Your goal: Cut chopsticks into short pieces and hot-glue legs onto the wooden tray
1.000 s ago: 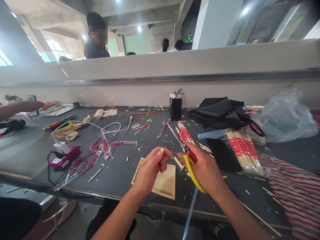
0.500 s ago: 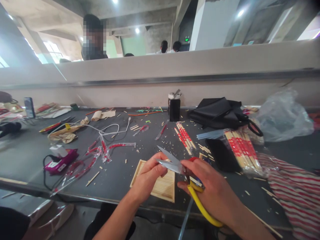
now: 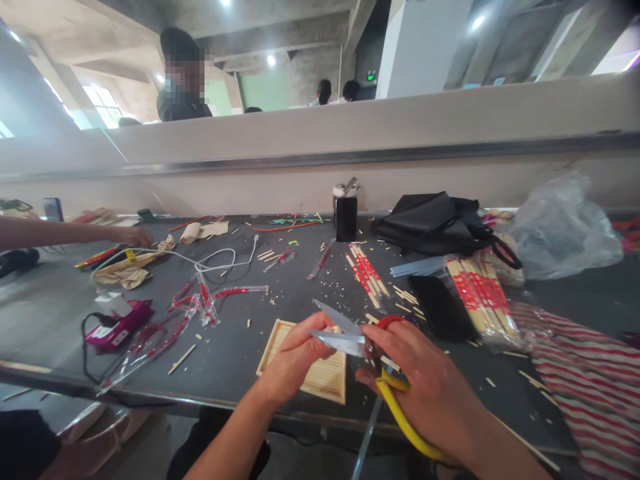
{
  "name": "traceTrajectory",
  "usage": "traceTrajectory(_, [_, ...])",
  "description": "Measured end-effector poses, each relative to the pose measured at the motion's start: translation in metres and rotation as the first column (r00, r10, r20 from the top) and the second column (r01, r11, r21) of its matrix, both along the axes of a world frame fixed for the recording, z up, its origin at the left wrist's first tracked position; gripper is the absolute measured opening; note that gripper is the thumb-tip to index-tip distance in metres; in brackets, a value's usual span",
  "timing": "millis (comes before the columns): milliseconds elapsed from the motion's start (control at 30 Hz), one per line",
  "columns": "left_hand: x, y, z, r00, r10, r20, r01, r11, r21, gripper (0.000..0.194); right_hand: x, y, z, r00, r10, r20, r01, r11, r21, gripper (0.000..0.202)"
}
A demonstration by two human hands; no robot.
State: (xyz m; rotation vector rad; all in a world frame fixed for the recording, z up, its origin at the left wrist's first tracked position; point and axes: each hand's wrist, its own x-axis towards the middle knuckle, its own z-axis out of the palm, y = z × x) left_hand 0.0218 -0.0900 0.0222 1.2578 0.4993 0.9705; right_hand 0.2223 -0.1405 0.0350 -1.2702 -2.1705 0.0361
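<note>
My right hand (image 3: 425,380) grips a pair of scissors (image 3: 345,341) with red and yellow on the handles, their blades apart and pointing left. Beside the blades, my left hand (image 3: 295,357) is closed in a pinch. A small pale piece of wooden stick (image 3: 335,329) shows at its fingertips, partly hidden by the blades. Under my left hand lies a shallow tray of wooden sticks (image 3: 327,383) with a raised rim. A translucent rod (image 3: 367,433) hangs below my right hand; whether the hand holds it I cannot tell.
Red-wrapped chopsticks (image 3: 367,273), a bagged bundle (image 3: 480,293), a black phone (image 3: 443,310) and striped cloth (image 3: 580,380) lie right. Plastic wrappers (image 3: 205,300) and a purple power strip (image 3: 120,327) lie left. Another person's hand (image 3: 135,237) reaches in at far left.
Another person's arm has come in from the left over the table. My hands and the scissors keep nearly the same place, and the view has shifted slightly.
</note>
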Motion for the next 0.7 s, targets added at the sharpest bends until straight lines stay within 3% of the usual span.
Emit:
traceTrajectory(200, [0.001,-0.003,0.002,1.000,-0.021,-0.004,0.021,0.998,0.065,0.025,-0.004,0.000,-0.002,0.999,-0.032,0.036,0.032,0.999,0.014,0.043])
traceTrajectory(500, [-0.002,-0.002,0.006,0.996,-0.024,-0.087,0.036,0.989,0.142,0.029,-0.007,0.000,-0.007,0.999,0.008,-0.036,-0.009,0.999,-0.049,0.035])
traceTrajectory(700, [-0.003,-0.004,0.012,0.995,0.006,-0.104,0.016,0.977,0.210,0.029,-0.009,-0.002,-0.013,0.999,0.001,-0.048,-0.003,0.998,-0.056,0.042])
